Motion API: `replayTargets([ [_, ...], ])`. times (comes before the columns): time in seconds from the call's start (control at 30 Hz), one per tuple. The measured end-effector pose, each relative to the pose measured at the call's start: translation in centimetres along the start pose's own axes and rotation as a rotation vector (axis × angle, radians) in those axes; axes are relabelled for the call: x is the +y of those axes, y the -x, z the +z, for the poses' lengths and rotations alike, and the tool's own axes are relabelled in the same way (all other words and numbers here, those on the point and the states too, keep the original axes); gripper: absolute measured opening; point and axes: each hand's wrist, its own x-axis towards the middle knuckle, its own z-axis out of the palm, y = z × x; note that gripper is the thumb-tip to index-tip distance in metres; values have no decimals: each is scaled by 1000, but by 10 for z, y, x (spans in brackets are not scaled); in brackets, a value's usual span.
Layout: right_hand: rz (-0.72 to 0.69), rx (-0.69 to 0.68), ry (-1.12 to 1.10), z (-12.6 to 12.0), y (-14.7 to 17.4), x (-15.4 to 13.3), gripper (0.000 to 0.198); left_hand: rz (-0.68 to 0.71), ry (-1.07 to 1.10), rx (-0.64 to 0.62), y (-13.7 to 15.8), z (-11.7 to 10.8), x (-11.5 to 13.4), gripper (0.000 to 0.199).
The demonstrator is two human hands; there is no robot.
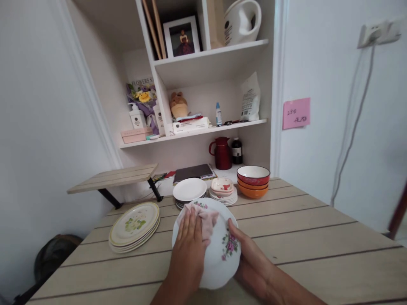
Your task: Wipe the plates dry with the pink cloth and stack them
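A white plate (216,264) with purple flowers and a wavy rim is held up, tilted, over the table. My right hand (251,258) grips its right edge, thumb on the face and the other fingers behind, mostly hidden. A pink cloth (208,218) lies against the upper left of the plate's face. My left hand (189,245) presses that cloth onto the plate, its fingers over the fabric.
On the slatted table (318,237) stand a stack of yellow-rimmed plates (135,224), a stack of white plates (190,189), small dishes (223,188) and stacked bowls (253,182). A low wooden riser (114,178) is at left. A red jug (222,153) stands behind, beneath the shelves.
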Motion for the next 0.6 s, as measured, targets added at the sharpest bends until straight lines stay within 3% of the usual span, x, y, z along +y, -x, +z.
replayTargets([
  [0.17, 16, -52, 18, -3, -1, -10, 63, 228, 182, 23, -24, -5, 20, 71],
  [0.3, 36, 66, 59, -6, -1, -23, 58, 370, 277, -9, -37, -16, 24, 63],
  [0.43, -53, 83, 9, -1, 0, -34, 44, 460, 270, -68, -43, -28, 21, 57],
  [0.6, -45, -25, -9, -4, 1, -45, 63, 540, 138, 53, -25, -20, 10, 48],
])
